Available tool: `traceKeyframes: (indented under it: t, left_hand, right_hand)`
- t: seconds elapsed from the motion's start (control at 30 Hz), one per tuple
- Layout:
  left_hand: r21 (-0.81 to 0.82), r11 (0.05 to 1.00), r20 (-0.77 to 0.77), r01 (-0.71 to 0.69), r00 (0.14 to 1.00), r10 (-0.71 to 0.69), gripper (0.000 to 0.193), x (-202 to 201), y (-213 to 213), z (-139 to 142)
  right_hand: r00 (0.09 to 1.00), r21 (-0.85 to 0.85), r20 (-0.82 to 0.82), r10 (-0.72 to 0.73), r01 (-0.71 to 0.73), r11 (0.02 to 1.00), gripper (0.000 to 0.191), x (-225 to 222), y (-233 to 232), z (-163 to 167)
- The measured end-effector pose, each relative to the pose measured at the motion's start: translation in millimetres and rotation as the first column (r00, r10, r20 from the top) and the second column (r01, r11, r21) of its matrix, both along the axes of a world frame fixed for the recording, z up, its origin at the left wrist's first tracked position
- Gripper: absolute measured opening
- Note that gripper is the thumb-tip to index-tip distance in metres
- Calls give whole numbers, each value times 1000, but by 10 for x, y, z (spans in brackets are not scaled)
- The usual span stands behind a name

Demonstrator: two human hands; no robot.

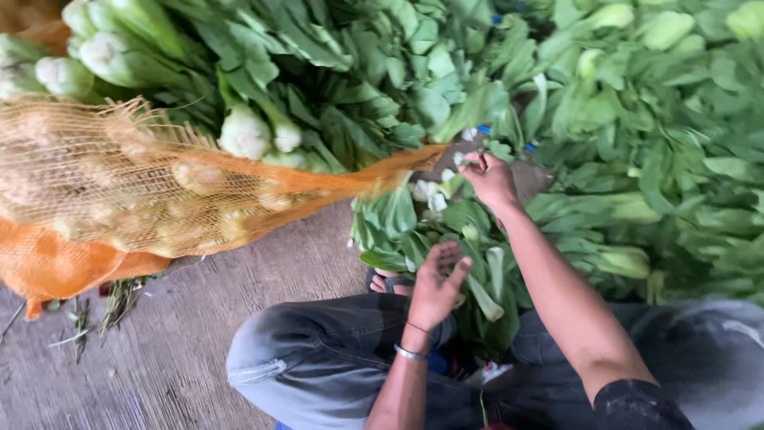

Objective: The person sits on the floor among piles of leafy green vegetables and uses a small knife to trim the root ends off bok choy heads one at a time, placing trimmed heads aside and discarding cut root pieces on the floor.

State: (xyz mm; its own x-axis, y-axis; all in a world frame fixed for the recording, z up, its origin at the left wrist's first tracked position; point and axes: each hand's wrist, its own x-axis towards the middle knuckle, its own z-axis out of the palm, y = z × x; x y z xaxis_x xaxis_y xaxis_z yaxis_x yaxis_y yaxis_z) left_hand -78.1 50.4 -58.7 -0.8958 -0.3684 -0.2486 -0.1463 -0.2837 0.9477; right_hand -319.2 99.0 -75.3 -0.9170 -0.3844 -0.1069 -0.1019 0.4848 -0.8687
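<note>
Greens bunch (469,263) between hands | left hand (436,288) half-open, touching leaves | right hand (491,180) pinching stems

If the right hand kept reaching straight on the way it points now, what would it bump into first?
The right hand points up and away from the body. It is already at the dark gap in the pile, so it would probably meet the leafy greens heaped just beyond first, though depth is hard to judge.
</note>
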Motion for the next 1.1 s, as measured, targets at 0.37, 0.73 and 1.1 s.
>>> traceKeyframes:
  t: [0.37, 0.73, 1.1]
  left_hand:
    - [362, 892, 31, -270, 960, 277, 27, -97, -178, -191]
    - [324, 896, 139, -304, 952, 273, 26, -161, -283, -413]
    - [233, 927, 85, -294, 956, 282, 28, -96, -202, -154]
  right_hand:
    - [847, -63, 63, -528, 532, 845, 61, -413, -867, -697]
    - [742, -744, 661, 109, 668, -31, 114, -1153, -1288, -1502]
    - [943, -486, 208, -259, 329, 810, 114, -946, -10, -438]
